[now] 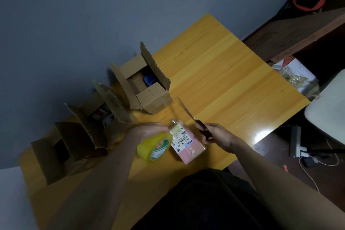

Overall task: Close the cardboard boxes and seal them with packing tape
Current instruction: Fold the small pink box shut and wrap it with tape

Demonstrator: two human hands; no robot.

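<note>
I see the left hand (147, 130) gripping the tape roll (155, 145), the right (218, 134) clutching scissors (194, 119); the small pink box (188, 144) between looks light (probably crushable), open cartons (143, 82) at ten o'clock.

A: Where are the open boxes (143, 84) on the table (224, 73)?
B: In a row from ten to eight o'clock along the wall (74, 15).
A: And the small box (186, 144)?
B: Centre, near edge; tape roll (154, 146) at its nine, scissors (194, 119) at its one.

Both hands (147, 130) (217, 133) curled, gripping, forearms converging.
</note>
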